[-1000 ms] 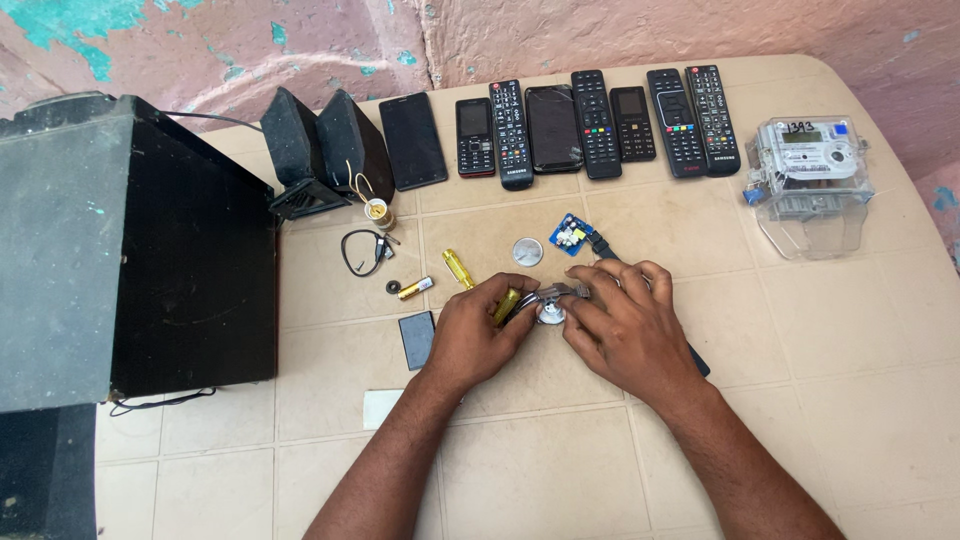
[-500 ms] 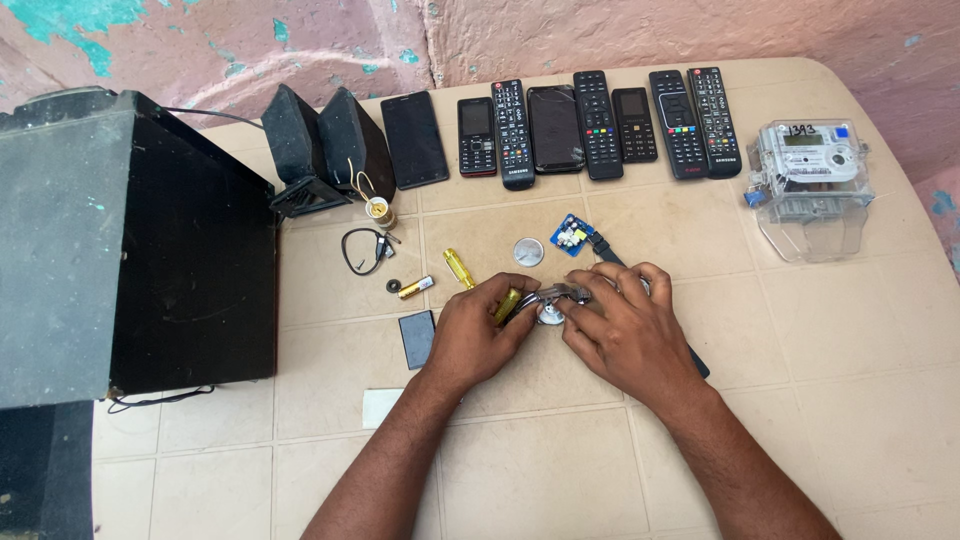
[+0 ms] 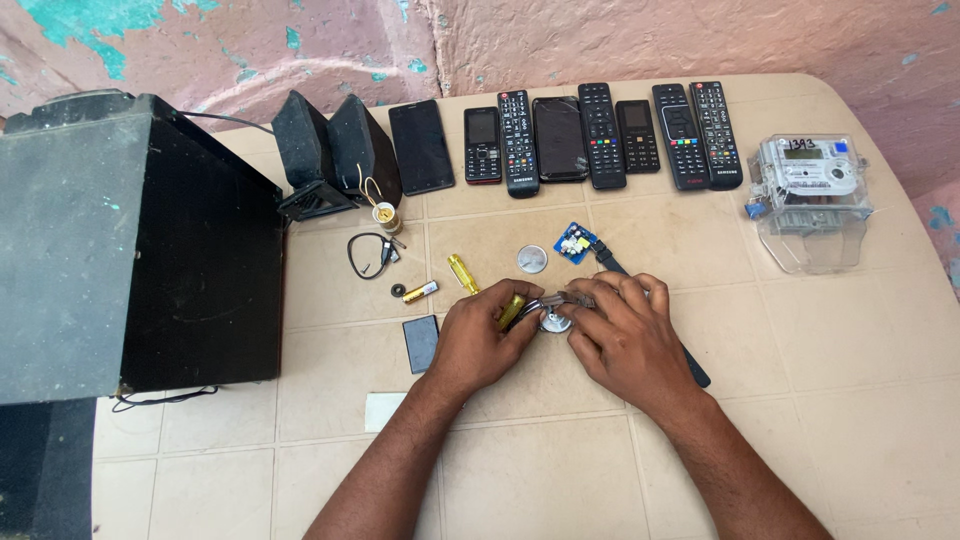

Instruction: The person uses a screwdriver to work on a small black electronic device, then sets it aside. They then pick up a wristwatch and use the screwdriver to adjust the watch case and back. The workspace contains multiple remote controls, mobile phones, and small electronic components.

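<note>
Both my hands meet over the middle of the tiled table [image 3: 820,400]. My left hand [image 3: 480,340] grips a yellow-handled screwdriver [image 3: 464,274], whose handle sticks out toward the far left. My right hand [image 3: 622,335] pinches a small round silver part [image 3: 555,321] with a thin metal strip [image 3: 552,301] between the two hands. A black strap [image 3: 694,366] runs out from under my right hand. A small blue circuit board [image 3: 574,243] and a round silver disc [image 3: 532,259] lie just beyond my fingers.
A large black speaker box [image 3: 130,240] stands at left with two small speakers [image 3: 335,150]. A row of remotes and phones [image 3: 580,135] lines the far edge. A clear-cased electric meter [image 3: 810,190] is far right. A battery [image 3: 420,291], wire loop [image 3: 368,254] and dark card [image 3: 421,343] lie at left.
</note>
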